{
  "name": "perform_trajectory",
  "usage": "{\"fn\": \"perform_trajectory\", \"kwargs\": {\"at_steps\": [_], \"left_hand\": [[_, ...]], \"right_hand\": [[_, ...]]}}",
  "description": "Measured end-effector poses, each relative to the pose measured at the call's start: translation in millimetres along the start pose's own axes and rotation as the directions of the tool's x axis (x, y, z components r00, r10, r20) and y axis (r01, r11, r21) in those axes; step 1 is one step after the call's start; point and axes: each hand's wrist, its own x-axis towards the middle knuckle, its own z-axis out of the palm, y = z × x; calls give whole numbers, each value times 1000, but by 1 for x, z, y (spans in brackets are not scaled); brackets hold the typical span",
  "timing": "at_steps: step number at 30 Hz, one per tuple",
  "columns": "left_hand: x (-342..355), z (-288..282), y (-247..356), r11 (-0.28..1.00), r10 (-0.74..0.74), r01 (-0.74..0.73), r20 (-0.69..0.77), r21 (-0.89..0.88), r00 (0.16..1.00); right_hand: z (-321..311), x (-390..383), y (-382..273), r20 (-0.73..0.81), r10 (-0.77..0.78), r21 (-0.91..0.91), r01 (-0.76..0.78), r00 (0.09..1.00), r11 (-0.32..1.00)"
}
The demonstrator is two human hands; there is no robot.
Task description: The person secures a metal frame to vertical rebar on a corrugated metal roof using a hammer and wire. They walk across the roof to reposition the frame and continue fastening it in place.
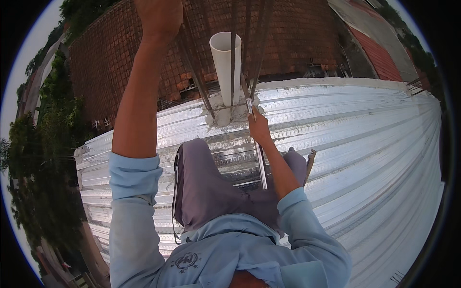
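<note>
Fingers – R hand on metal rod | L hand on rebar | corrugated roof deck

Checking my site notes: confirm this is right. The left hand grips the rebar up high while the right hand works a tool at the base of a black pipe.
Wrong on colour: the head view shows a white pipe. Otherwise right: left hand grips rebar high, right hand holds a metal tool at the pipe's base.

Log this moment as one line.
left hand: grips rusty steel rebar | right hand: holds slim metal tool | beside: white plastic pipe
</note>
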Motion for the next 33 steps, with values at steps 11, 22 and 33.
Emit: {"fn": "perform_trajectory", "kwargs": {"at_steps": [11, 22, 33], "left_hand": [[-2, -14, 9, 983, 166, -163, -21, 86, 986], [-4, -14, 15, 989, 91, -91, 2, 115, 996], [-2, -27, 14, 994, 77, -83, 91, 71, 993]], "right_hand": [[-124, -118, -58, 311, 261, 13, -278, 914, 960], [-149, -247, -42, 350, 189, -143, -148, 917, 979], [-27, -123, -119, 261, 57, -22, -53, 964, 998]]}}
